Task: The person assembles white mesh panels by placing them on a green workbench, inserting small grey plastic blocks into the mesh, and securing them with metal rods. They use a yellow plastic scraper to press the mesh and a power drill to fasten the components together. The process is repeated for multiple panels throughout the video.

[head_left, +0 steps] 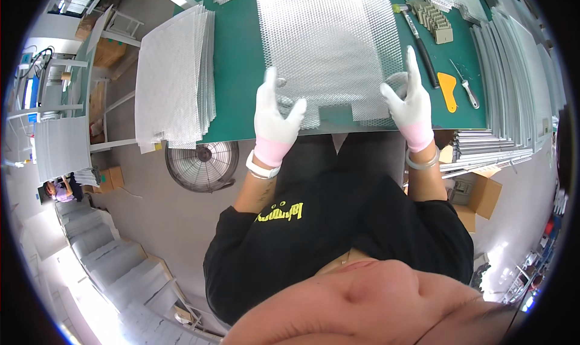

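One silvery mesh sheet (326,43) lies on the green table (235,73), and its near part is between the left hand (277,112) and the right hand (411,100). Both hands wear white gloves with pink cuffs; their grip is released, with the thumbs and fingers spread apart at the two side edges of the sheet, but I cannot tell if the fingertips touch it. About writing, yellow lettering (281,213) is on the black shirt (362,230), below the sheet, and the hammer (426,58), to the right of the sheet, carries small marks which are too small to read. As for containers, a cardboard box (485,197) with raised flaps is below and to the right of the sheet, and it holds grey pieces (462,189) whose kind I cannot tell. Also to the right of the sheet are a row of beige blocks (433,20), a yellow scraper (447,92) and a thin tool with a pale handle (469,92); farther right stands a stack of panels (513,73). To its left is a pile of whitish sheets (172,73), with a round fan (202,164) lower down.
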Available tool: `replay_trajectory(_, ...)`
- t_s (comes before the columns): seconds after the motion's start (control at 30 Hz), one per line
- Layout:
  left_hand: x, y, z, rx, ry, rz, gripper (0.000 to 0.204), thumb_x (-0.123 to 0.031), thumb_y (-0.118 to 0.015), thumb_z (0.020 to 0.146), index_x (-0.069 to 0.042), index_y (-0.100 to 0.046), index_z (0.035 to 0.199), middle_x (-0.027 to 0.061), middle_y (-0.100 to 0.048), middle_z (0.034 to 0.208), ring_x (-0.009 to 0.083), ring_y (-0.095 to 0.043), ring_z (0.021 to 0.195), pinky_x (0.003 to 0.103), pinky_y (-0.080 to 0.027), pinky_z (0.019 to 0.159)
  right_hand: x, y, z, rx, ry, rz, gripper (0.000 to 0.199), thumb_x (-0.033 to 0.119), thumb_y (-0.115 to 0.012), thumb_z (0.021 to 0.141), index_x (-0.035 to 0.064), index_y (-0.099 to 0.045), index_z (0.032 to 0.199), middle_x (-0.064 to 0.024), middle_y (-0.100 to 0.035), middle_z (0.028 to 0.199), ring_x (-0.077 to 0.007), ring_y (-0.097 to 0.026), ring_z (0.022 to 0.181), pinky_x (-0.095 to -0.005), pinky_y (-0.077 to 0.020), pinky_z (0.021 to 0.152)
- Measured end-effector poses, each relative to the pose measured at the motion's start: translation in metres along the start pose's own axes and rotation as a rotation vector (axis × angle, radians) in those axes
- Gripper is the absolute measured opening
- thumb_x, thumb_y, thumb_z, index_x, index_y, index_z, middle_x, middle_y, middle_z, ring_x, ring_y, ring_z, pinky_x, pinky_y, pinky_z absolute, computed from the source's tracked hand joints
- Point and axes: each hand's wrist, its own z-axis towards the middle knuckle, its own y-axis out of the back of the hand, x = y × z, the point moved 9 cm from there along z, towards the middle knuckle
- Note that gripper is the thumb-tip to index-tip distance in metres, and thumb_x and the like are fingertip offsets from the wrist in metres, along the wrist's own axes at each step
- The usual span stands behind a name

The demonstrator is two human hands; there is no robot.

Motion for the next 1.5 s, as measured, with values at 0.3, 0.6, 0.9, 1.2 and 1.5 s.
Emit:
replay_trajectory(0.3, 0.017, -0.016, 0.007, 0.103, -0.092, 0.543, 0.074, -0.027, -0.084, 0.080, 0.003, -0.055, 0.142, 0.0197, -0.063, 0.114, 0.0348, -0.063, 0.101, 0.042, -0.052, 0.090, -0.029, -0.030, 0.009, 0.021, -0.028, -0.247, 0.088, 0.024, -0.083, 0.083, 0.0109, -0.041, 0.159, -0.0160, -0.069, 0.103, -0.0310, -0.067, 0.086, -0.0380, -0.0561, 0.079)
replay_trajectory(0.6, 0.036, -0.023, 0.010, 0.192, 0.008, 0.589, 0.076, -0.034, -0.084, 0.080, 0.001, -0.056, 0.142, 0.0233, -0.063, 0.119, 0.0379, -0.064, 0.109, 0.044, -0.053, 0.094, -0.045, -0.045, 0.004, 0.073, 0.053, -0.359, 0.065, 0.031, -0.077, 0.089, 0.0092, -0.054, 0.146, -0.0150, -0.065, 0.105, -0.0339, -0.067, 0.095, -0.0415, -0.0561, 0.083)
replay_trajectory(0.9, 0.036, -0.015, 0.015, 0.186, 0.106, 0.690, 0.079, -0.036, -0.088, 0.076, -0.006, -0.058, 0.142, 0.0225, -0.057, 0.131, 0.0386, -0.059, 0.116, 0.045, -0.052, 0.099, -0.051, -0.046, 0.018, 0.254, -0.004, -0.494, 0.051, 0.033, -0.074, 0.091, 0.0098, -0.063, 0.135, -0.0157, -0.066, 0.105, -0.0354, -0.067, 0.098, -0.0434, -0.0550, 0.086)
replay_trajectory(1.2, 0.041, -0.033, 0.042, 0.523, -0.158, 0.779, 0.087, -0.054, -0.083, 0.072, -0.020, -0.057, 0.148, 0.0173, -0.039, 0.162, 0.0481, -0.021, 0.154, 0.064, -0.009, 0.125, -0.148, 0.101, 0.158, -0.102, 0.318, -1.000, 0.052, 0.006, -0.070, 0.082, 0.0146, -0.066, 0.133, -0.0097, -0.067, 0.135, -0.0345, -0.064, 0.120, -0.0411, -0.0502, 0.108)
replay_trajectory(1.5, -0.026, 0.002, -0.042, 0.067, -0.340, 0.837, 0.070, -0.039, -0.085, 0.075, -0.004, -0.066, 0.132, 0.0222, -0.059, 0.141, 0.0517, -0.049, 0.133, 0.064, -0.029, 0.117, -0.177, 0.109, 0.171, 0.290, 0.032, -1.082, 0.026, 0.016, -0.076, 0.085, 0.0111, -0.065, 0.108, -0.0130, -0.067, 0.106, -0.0377, -0.065, 0.103, -0.0470, -0.0535, 0.088)
